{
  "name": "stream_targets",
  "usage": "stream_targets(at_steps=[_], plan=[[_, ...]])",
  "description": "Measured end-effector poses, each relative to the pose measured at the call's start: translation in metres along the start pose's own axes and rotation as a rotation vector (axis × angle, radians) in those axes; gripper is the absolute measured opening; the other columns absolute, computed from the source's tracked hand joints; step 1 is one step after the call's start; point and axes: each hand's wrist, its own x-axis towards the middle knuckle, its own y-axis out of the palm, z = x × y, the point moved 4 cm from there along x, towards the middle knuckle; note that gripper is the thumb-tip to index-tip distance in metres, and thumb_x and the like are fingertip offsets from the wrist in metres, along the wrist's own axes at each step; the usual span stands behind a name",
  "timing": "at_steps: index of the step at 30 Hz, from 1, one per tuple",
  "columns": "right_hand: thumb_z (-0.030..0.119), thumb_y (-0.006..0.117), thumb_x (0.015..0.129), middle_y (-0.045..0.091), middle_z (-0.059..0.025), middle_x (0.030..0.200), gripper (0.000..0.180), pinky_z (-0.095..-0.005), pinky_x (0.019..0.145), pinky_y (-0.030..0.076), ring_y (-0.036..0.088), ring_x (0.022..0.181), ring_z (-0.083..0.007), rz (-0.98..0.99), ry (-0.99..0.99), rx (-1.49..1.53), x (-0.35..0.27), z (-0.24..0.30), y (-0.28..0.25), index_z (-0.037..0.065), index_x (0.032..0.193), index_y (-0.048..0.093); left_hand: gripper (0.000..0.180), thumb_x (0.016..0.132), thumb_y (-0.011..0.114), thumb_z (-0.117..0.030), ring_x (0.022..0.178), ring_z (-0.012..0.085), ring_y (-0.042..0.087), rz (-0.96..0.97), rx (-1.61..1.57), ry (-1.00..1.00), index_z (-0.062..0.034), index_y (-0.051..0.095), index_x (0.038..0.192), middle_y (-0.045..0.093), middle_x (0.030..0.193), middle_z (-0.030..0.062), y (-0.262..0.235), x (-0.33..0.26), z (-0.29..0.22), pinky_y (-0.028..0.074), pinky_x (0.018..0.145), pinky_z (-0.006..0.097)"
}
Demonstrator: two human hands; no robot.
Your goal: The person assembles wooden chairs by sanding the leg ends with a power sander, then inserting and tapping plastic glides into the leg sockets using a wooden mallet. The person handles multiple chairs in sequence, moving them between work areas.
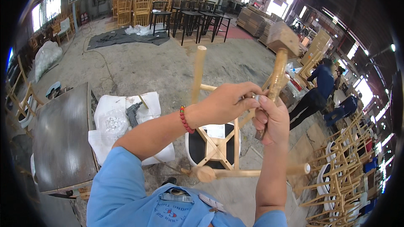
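My right hand (272,120) is closed round the handle of a wooden mallet (277,75), its block head raised at the upper right. Fingers of my left hand (233,98) pinch a small whitish piece, seemingly a chair-leg glide (256,97), against my right thumb. Below both hands a light wooden chair (216,149) is upside down, its crossed braces and dark seat underside showing. One leg stands up beyond my left hand, its end bare wood. The leg nearest me reaches right, with a white cap (307,168) on its end. My hands hide part of the chair.
On the left, a power driver (133,113) and a clear bag of small white pieces (114,122) lie on white sheeting beside a dark-topped table (63,136). Stacked chairs (336,172) crowd the right. A person in dark blue (320,80) stands behind them. Black stools (191,19) stand far off.
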Motion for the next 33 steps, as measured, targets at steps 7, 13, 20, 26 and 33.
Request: stream_targets(at_steps=[7,13,20,26,33], plan=[[0.015,0.070,0.091,0.055,-0.0033,0.074,0.021,-0.0237,0.038,0.039,0.048,0.049,-0.0077,-0.069,0.120,-0.061,0.082,-0.064,0.041,0.006,0.097,0.051,0.031,0.098,0.062,-0.025,0.093,0.0154,0.064,-0.102,-0.346,-0.043,-0.0048,0.060,0.121,0.067,0.097,0.0095,-0.058,0.004,0.114,0.050,0.085,0.030],[0.025,0.059,0.098,0.054,-0.0049,0.074,0.023,-0.0245,0.037,0.038,0.047,0.048,-0.0091,-0.044,0.186,-0.145,0.106,-0.084,0.042,0.004,0.095,0.051,0.037,0.099,0.059,-0.031,0.090,0.0204,0.064,-0.592,0.195,-0.141,0.0018,0.065,0.115,0.070,0.102,0.0115,-0.179,0.051,0.224,0.050,0.080,0.034],[0.025,0.057,0.099,0.053,-0.0033,0.071,0.024,-0.0247,0.037,0.039,0.047,0.046,-0.0083,-0.065,0.155,-0.434,0.101,-0.077,0.011,0.003,0.091,0.052,0.032,0.101,0.057,-0.027,0.049,0.0029,0.034,-0.310,-0.555,-0.489,-0.0033,0.064,0.121,0.060,0.080,-0.0039,-0.158,0.085,0.279,0.025,0.042,0.022],[0.024,0.058,0.097,0.053,-0.0017,0.068,0.025,-0.0253,0.039,0.040,0.048,0.047,-0.0081,-0.043,0.141,-0.687,0.111,-0.066,0.002,0.003,0.085,0.055,0.032,0.100,0.059,-0.024,0.050,0.0053,0.035,-0.305,-0.601,-0.488,-0.0023,0.064,0.123,0.052,0.069,-0.0039,-0.153,0.081,0.282,0.026,0.045,0.025],[0.022,0.054,0.097,0.054,-0.0009,0.067,0.022,-0.0265,0.045,0.040,0.050,0.050,-0.0090,0.004,0.087,-0.943,0.135,-0.043,0.018,0.003,0.103,0.062,0.035,0.101,0.058,-0.027,0.048,0.0029,0.037,-0.282,-0.603,-0.466,-0.0047,0.061,0.128,0.062,0.080,-0.0048,-0.144,0.070,0.286,0.028,0.042,0.022]])
